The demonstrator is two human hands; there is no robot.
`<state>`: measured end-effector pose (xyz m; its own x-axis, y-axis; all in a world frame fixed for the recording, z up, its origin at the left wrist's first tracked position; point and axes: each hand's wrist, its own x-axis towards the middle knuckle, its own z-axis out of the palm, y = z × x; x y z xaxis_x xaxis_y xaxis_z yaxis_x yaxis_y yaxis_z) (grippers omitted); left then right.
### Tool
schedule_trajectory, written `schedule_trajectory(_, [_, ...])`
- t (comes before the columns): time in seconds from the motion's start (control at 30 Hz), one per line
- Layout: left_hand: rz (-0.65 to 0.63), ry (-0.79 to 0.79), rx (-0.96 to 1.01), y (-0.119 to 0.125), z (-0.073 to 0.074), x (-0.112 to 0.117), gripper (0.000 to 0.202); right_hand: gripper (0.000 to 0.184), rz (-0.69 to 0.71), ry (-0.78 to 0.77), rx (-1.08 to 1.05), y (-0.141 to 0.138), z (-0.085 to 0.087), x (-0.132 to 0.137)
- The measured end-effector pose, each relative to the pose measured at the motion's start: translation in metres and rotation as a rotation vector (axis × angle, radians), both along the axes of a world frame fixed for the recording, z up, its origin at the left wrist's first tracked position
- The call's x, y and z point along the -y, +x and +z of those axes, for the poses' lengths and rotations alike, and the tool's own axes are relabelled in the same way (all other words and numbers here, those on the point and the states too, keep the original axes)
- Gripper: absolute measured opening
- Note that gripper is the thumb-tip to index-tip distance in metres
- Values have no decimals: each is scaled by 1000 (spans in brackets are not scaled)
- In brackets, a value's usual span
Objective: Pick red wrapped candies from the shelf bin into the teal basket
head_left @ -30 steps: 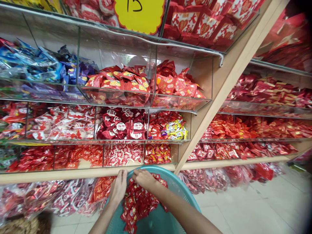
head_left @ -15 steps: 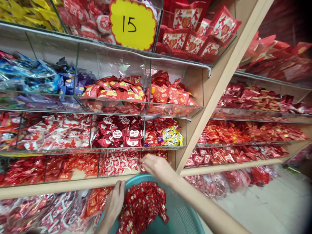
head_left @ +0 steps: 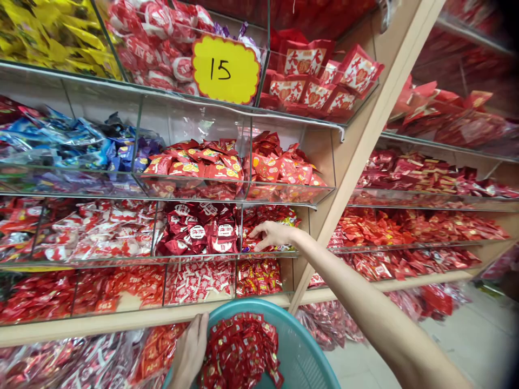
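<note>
My left hand grips the near rim of a teal plastic basin, fingers curled over the edge. Inside the basin lies a heap of small red wrapped candies. My right hand reaches up into a clear acrylic bin on the middle shelf, fingers spread over red and yellow wrapped candies; nothing shows in its grasp. Left of it sits a bin of dark red packets with round white labels.
Tiered clear bins of red, blue and yellow sweets fill the wooden rack. A yellow price tag reading 15 hangs above. Bagged candy lies under the lowest shelf. A second rack stands at the right beside tiled floor.
My right hand left the basin and rose to the middle shelf bin of red and yellow candies. The left hand stayed on the basin rim. The view tilted upward.
</note>
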<state>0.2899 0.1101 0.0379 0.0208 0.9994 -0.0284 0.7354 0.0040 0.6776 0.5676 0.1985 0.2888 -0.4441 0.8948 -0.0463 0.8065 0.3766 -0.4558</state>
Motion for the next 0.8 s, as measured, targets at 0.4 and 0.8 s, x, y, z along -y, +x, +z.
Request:
schedule_trajectory(0.4, [-40,23,73,1,-2,-1,46,38,-8,40,-75,-1,-4,-4])
schedule_trajectory(0.8, [-16,25,-7,2,0,1,51,44,82,157,-3,11,-10,1])
